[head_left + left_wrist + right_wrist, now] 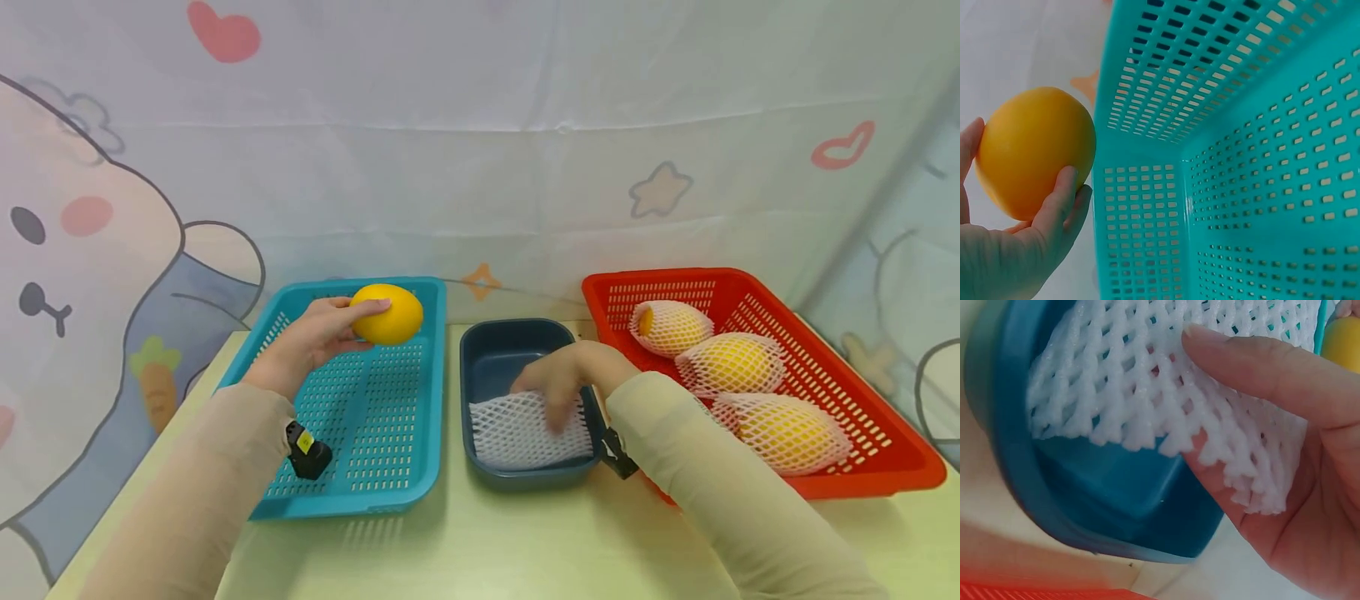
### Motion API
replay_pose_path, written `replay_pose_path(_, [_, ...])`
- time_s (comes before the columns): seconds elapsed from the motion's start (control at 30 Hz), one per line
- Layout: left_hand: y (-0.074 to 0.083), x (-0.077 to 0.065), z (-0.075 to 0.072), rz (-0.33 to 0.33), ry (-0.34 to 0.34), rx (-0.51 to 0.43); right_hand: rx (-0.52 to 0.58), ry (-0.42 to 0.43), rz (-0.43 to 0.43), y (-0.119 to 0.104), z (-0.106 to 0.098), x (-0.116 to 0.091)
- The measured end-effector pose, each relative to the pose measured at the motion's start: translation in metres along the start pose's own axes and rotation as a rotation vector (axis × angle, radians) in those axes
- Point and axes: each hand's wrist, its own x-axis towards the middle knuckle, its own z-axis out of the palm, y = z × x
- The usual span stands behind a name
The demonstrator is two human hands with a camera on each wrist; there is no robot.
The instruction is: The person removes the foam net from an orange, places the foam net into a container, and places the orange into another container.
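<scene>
1. My left hand (pixel 311 335) grasps the bare fruit (pixel 393 315) between thumb and fingers, at its fingertips, raised near the far end of the teal basket (pixel 375 417).
2. My right hand (pixel 581 375) pinches the net (pixel 517 433), thumb on one side, fingers behind; the net spreads below and left of that hand, inside the box (pixel 495 358).
3. I judge the step in hand to be handling the net; whether I am lifting it or laying it down, I cannot tell.
4. The next move, I think, calls for a light right-hand pinch and a steady left hold.
5. The fruit's long axis runs roughly sideways, outward from my left fingers towards my right hand; its stem end is unclear.
6. The net lies lengthwise across the box, one jagged edge towards the red basket (pixel 862 483).
</scene>
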Motion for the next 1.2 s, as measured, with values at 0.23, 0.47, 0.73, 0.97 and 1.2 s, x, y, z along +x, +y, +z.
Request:
replay_pose_path(0.23, [-0.008, 0.012, -0.001, -0.017, 0.002, -0.018, -0.032, -0.013, 0.049, 0.003, 0.007, 0.009])
replay_pose_path(0.47, [-0.024, 0.020, 0.004, -0.050, -0.003, 0.004, -0.063, -0.026, 0.107, 0.004, 0.012, 0.016])
replay_pose_path(0.73, [-0.045, 0.029, 0.010, -0.104, -0.009, 0.019, -0.054, -0.015, 0.157, 0.007, 0.015, 0.018])
replay_pose_path(0.97, [-0.058, 0.034, 0.013, -0.164, 0.020, 0.037, -0.064, -0.019, 0.179, 0.009, 0.015, 0.018])
replay_pose_path(1.2, [-0.061, 0.037, 0.015, -0.241, 0.009, 0.064, -0.059, -0.011, 0.207, 0.011, 0.015, 0.017])
